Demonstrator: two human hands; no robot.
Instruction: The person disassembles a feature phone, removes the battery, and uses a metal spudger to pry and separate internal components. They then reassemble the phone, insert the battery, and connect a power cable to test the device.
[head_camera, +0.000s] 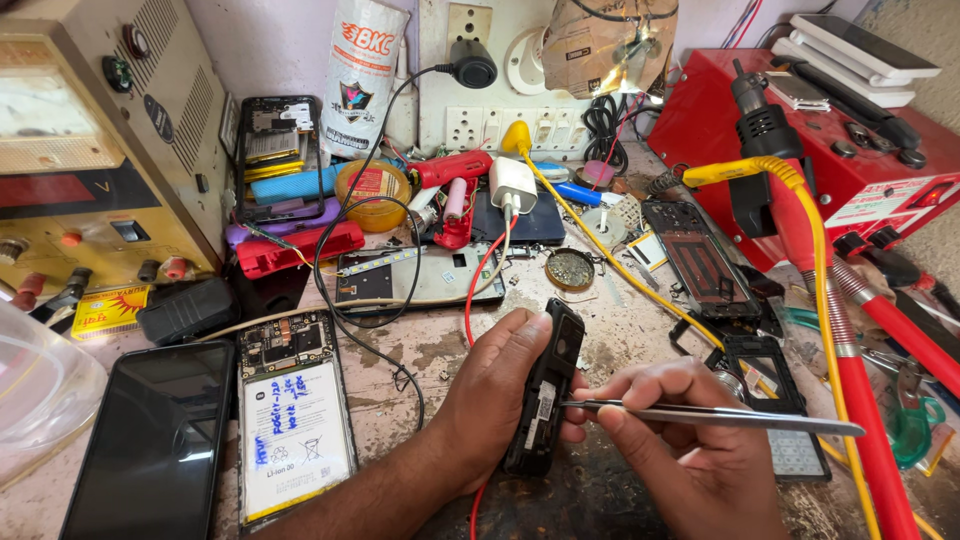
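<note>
1. The right hand (680, 420) pinched metal tweezers (700, 412) between closed fingers, tips touching the small black phone (545, 395).
2. The left hand (500, 385) clamped that phone upright on edge, back cover off, insides exposed.
3. By appearances the work inside was unfinished; the phone remained unassembled.
4. At nine o'clock lay an opened phone with its white battery (295, 425); at two o'clock, a black frame (700, 262).

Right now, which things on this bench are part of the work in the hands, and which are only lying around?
In use:
left hand holding the small black phone
right hand holding the metal tweezers against it

Lying about:
opened phone with white battery
dark phone screen
white charger
yellow cable
red station
</note>
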